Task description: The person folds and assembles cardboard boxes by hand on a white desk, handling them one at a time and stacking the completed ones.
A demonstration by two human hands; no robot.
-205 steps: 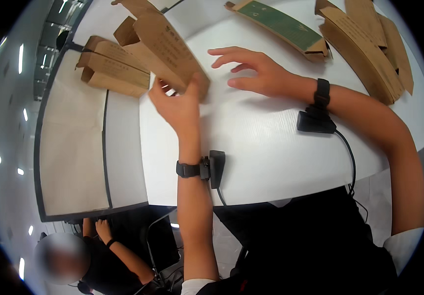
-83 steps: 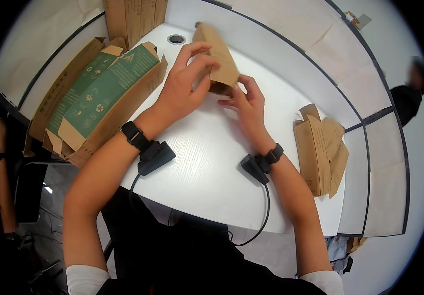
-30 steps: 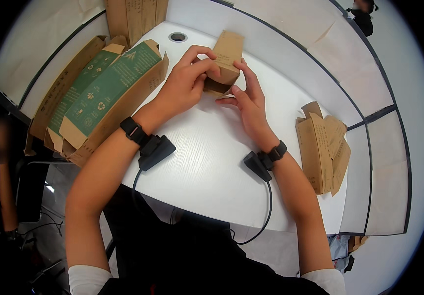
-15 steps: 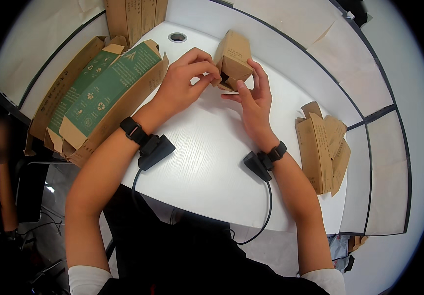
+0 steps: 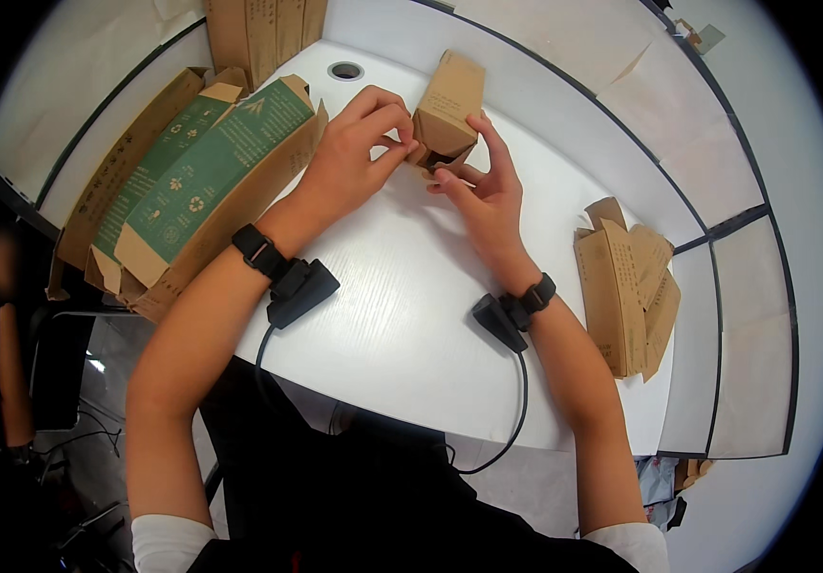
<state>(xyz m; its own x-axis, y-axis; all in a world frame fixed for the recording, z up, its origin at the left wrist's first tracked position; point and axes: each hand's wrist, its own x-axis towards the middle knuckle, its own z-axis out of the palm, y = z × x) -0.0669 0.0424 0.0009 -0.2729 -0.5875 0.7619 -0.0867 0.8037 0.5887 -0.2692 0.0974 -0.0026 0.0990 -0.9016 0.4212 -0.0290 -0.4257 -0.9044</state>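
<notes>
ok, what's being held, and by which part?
A brown cardboard box, by its near end: the right hand grips its right side, the left hand pinches at its left corner.

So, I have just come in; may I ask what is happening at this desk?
A person is handling a brown cardboard box with both bare hands above a white desk. The right hand holds its near end, where a dark gap shows, while the left hand appears to pinch the near left corner. Green-and-brown cartons lie to the left, and brown cartons to the right.
</notes>
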